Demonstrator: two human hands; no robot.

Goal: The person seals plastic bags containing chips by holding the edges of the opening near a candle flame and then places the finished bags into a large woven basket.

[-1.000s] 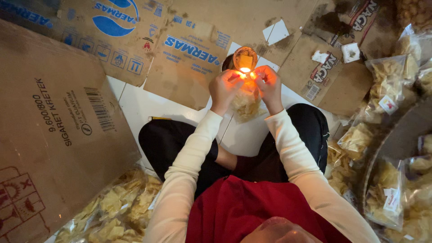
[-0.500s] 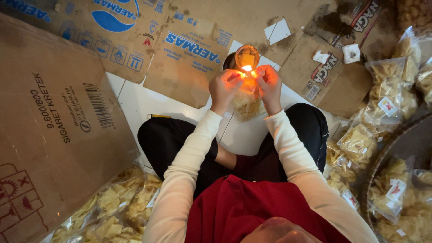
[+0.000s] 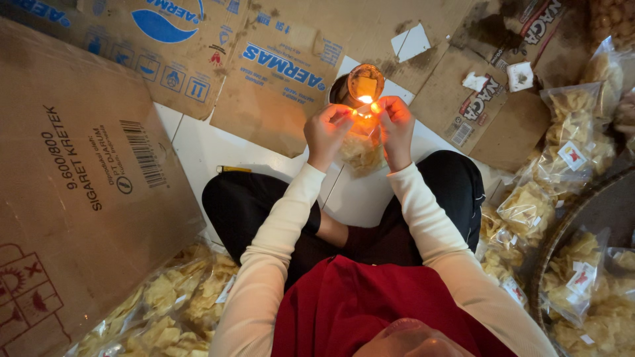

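Note:
My left hand (image 3: 327,132) and my right hand (image 3: 397,125) both pinch the top edge of a small clear plastic bag of pale chips (image 3: 360,149). They hold that edge right at a small flame (image 3: 364,100). The flame burns on a little round lamp (image 3: 364,82) standing on the floor just beyond my hands. The bag hangs down between my hands, above my crossed legs in black trousers (image 3: 251,205). Long cream sleeves cover both my arms.
Flattened cardboard boxes (image 3: 264,66) cover the floor ahead, and a large brown carton (image 3: 73,185) stands at the left. Several sealed chip bags (image 3: 562,152) pile up at the right beside a round tray rim (image 3: 562,231); more chip bags (image 3: 172,304) lie at lower left.
My hands and the bag have stayed at the flame, with only a slight shift of the fingers along the bag's edge.

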